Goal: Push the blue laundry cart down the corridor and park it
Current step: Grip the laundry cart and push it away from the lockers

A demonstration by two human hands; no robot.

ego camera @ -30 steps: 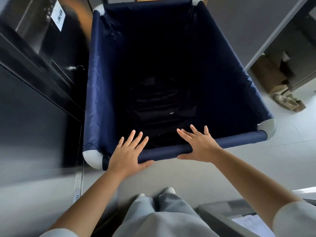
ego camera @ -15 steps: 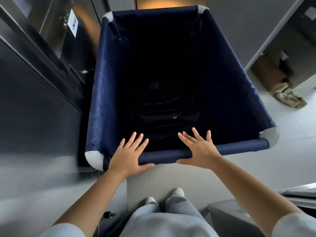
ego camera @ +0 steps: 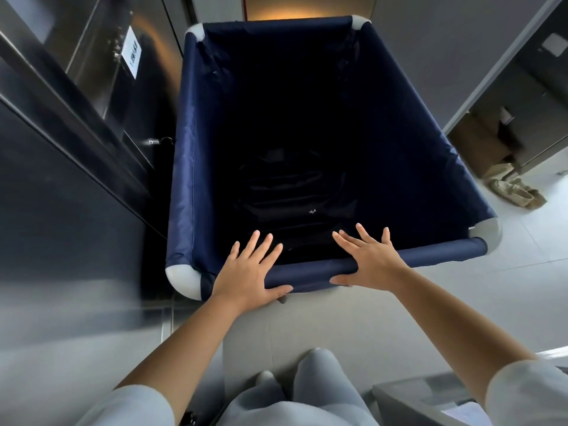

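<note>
Blue laundry cart [ego camera: 184,179] is standing just ahead of us on the pale floor [ego camera: 461,302], its left side running close beside the steel wall panels [ego camera: 76,149] and its far end pointing toward a warm-lit wall. We are pressing both hands on the near rail [ego camera: 310,270]: the left hand [ego camera: 246,269] and the right hand [ego camera: 368,259] are lying flat and set apart, fingers straight and spread over the rail, thumbs against its front, clamped on nothing. To push well, we are judging that the pressure should be going in evenly through both palms, since the gap on the left looks slim and a stronger shove from the right would be steering the near-left corner cap [ego camera: 181,276] into the steel. Curling the fingers round the rail would be giving us firmer steering for parking. We are looking into a deep navy fabric tub on a tubular frame with grey caps at the corners, with a dark folded item [ego camera: 292,192], hard to make out, lying at the bottom.
</note>
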